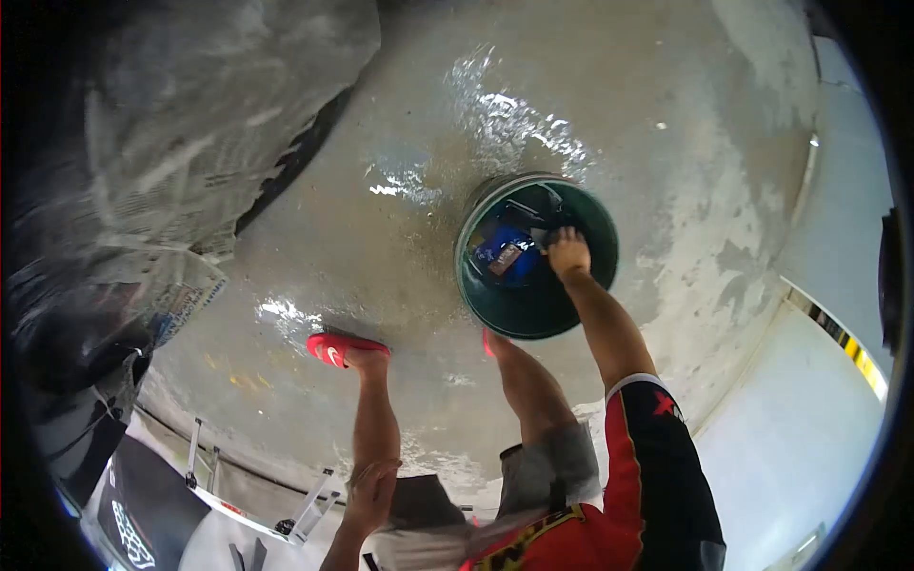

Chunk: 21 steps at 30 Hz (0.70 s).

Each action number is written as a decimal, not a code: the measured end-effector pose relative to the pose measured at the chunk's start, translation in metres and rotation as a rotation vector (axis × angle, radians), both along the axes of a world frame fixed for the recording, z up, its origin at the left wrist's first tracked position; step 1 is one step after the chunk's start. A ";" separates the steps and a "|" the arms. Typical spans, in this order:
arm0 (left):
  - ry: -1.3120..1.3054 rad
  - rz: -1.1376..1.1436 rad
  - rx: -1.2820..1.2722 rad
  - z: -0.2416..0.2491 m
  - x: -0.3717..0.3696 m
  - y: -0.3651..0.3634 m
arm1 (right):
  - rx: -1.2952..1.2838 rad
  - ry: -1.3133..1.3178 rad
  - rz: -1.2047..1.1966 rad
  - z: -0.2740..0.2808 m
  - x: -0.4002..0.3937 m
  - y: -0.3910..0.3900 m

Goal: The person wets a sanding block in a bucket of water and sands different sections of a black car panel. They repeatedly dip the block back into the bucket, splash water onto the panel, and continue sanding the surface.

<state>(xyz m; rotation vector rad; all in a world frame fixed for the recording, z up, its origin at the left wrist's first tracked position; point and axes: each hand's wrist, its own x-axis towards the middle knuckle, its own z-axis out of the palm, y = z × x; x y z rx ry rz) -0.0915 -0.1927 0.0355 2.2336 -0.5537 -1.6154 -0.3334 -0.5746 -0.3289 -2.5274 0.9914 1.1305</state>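
My right hand (pixel 568 252) reaches down inside a round green bucket (pixel 600 276), its fingers bent round something dark that is too small to name. Beside those fingers, in the bucket, lies a blue object (pixel 509 255) with a brownish rectangular patch, and some dark items sit near the far wall. The bucket stands on the wet floor in front of my right foot. My left hand (pixel 374 485) rests by my left knee, away from the bucket; how its fingers are set is not clear.
Wet concrete floor (pixel 419 247) surrounds the bucket. Plastic sheeting (pixel 228 95) hangs at the left. A metal frame (pixel 309 509) and a black printed item (pixel 143 504) are at the lower left. A pale wall (pixel 790 409) runs along the right. My red slipper (pixel 333 349) touches the floor.
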 end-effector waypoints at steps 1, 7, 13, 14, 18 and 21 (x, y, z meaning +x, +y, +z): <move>-0.091 -0.006 0.027 -0.018 -0.009 0.026 | 0.008 -0.175 -0.254 -0.077 -0.041 0.011; 0.129 0.726 0.091 -0.087 -0.028 0.029 | 1.281 -0.164 -1.645 -0.077 -0.049 0.050; 0.855 1.366 -0.438 -0.109 0.004 -0.071 | 1.945 -0.193 -1.945 0.145 0.091 0.080; 0.920 1.499 -0.322 -0.077 0.034 -0.109 | 1.669 -0.477 -1.773 0.275 0.166 0.091; 1.064 1.557 -1.824 0.041 0.159 -0.191 | 2.174 -0.527 -1.314 0.518 0.353 0.134; 0.793 1.495 -1.918 0.228 0.288 -0.166 | 2.232 -0.719 -0.837 0.703 0.478 0.158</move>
